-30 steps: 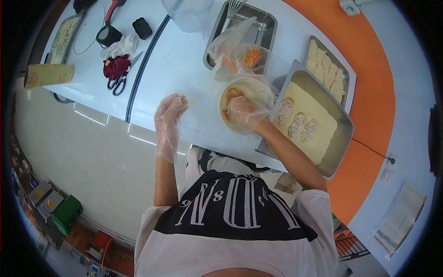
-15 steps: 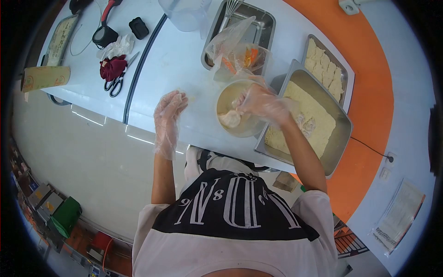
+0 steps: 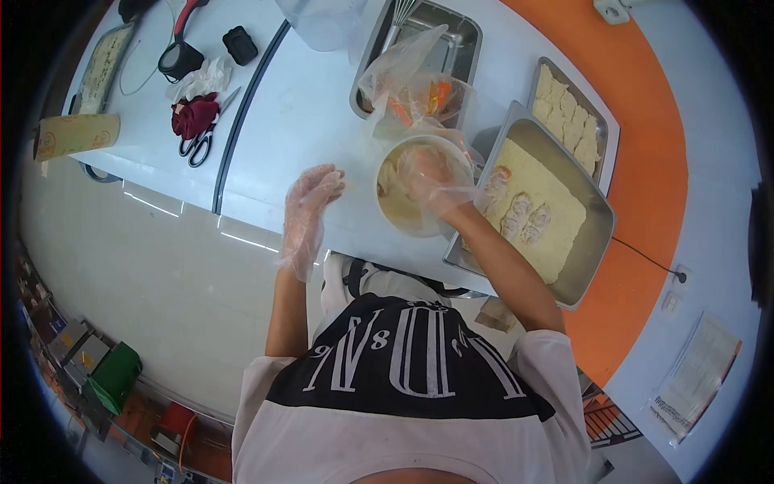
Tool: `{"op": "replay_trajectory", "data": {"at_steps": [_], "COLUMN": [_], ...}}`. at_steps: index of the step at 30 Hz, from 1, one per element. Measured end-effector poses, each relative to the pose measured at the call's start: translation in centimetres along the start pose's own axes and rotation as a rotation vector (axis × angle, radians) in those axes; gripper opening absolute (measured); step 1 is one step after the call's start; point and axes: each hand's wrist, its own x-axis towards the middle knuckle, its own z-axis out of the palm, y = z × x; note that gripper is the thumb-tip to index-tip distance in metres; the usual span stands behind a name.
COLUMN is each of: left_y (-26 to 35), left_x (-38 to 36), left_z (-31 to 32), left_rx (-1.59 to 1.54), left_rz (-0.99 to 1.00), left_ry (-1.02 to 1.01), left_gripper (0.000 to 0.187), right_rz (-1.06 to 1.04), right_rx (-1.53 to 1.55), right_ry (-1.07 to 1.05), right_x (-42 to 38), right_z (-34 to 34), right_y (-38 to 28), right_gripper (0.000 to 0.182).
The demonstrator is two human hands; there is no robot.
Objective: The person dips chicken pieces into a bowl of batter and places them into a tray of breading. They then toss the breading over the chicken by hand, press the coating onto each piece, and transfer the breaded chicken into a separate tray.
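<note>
My right hand (image 3: 427, 173), in a clear plastic glove, reaches down into a round bowl (image 3: 382, 202) of cloudy, pale liquid. Its fingers are blurred and partly hidden, so I cannot make out what they grip. Over the table to the left of the bowl, my left hand (image 3: 310, 198), gloved too, hangs with its fingers curled in and nothing visible in them. Right of the bowl, a deep metal pan (image 3: 597, 234) holds a bed of pale crumbs (image 3: 556, 189), on which lie several coated pieces of what looks like meat (image 3: 516, 216).
Behind the bowl, a plastic bag with orange print (image 3: 435, 97) lies against a metal tray (image 3: 476, 48) holding a whisk (image 3: 399, 20). A second crumb-filled tray (image 3: 601, 133) stands at the far right. Scissors (image 3: 201, 145), a maroon cloth (image 3: 193, 117) and a roll (image 3: 76, 135) sit left.
My right hand has gone from above the bowl down into it; the pale piece it held is no longer clearly visible. My left hand has shifted slightly right. More coated pieces in the pan are uncovered.
</note>
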Motion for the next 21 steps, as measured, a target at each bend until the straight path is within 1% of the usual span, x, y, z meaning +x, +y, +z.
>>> {"op": "replay_trajectory", "data": {"at_steps": [1,2,4,5,7,8,10,11,13,14,16,17,19,20,21], "left_y": [0.0,0.2,0.3,0.2,0.0,-0.1,0.1,0.5,0.7,0.5,0.6,0.8,1.0,1.1,1.2], "left_x": [-0.2,-0.5,-0.8,-1.0,-1.1,-1.1,-1.4,-1.5,-1.4,-1.2,-1.1,-1.1,-1.2,-1.1,-1.1], "left_z": [0.3,0.8,1.2,1.3,1.4,1.3,1.5,1.7,1.7,1.5,1.2,1.1,1.2,1.4,1.5], "left_rx": [0.003,0.033,0.060,0.077,0.093,0.102,0.112,0.118,0.123,0.124,0.123,0.134,0.146,0.149,0.153], "left_rz": [-0.002,-0.008,-0.015,-0.023,-0.029,-0.019,-0.014,-0.008,-0.001,0.024,0.051,0.049,0.044,0.046,0.048], "left_ry": [0.000,-0.015,-0.035,-0.052,-0.066,-0.075,-0.088,-0.081,-0.073,-0.083,-0.089,-0.088,-0.090,-0.086,-0.083], "left_gripper": [0.042,0.042,0.043,0.043,0.044,0.045,0.046,0.047,0.048,0.049,0.050,0.050,0.050,0.050,0.050], "right_rz": [0.026,0.027,0.061,0.062,0.037,0.036,-0.052,-0.048,-0.210,-0.214,-0.308,-0.310,-0.184,-0.182,-0.128], "right_rx": [0.085,0.087,0.022,0.020,-0.014,-0.014,-0.189,-0.189,-0.260,-0.260,-0.229,-0.230,-0.147,-0.148,-0.195], "right_ry": [0.098,0.098,-0.150,-0.149,-0.304,-0.306,-0.159,-0.159,-0.016,-0.018,0.072,0.071,0.002,0.003,-0.091], "right_x": [0.5,0.5,0.3,-0.4,-1.8,-1.9,-2.4,-2.7,-2.8,-3.2,-4.6,-4.8,-5.2,-5.3,-5.3], "right_z": [0.6,1.1,1.1,0.9,0.0,0.5,1.0,0.9,-2.9,-5.0,-8.6,-9.6,-10.5,-10.4,-10.0], "right_y": [0.1,0.1,-0.5,-0.7,-1.6,-0.8,0.6,1.6,0.2,-0.7,-3.0,-3.5,-4.0,-4.2,-4.6], "right_gripper": [0.022,0.022,0.018,0.018,0.016,0.016,0.013,0.013,0.011,0.011,0.009,0.009,0.010,0.010,0.011]}}
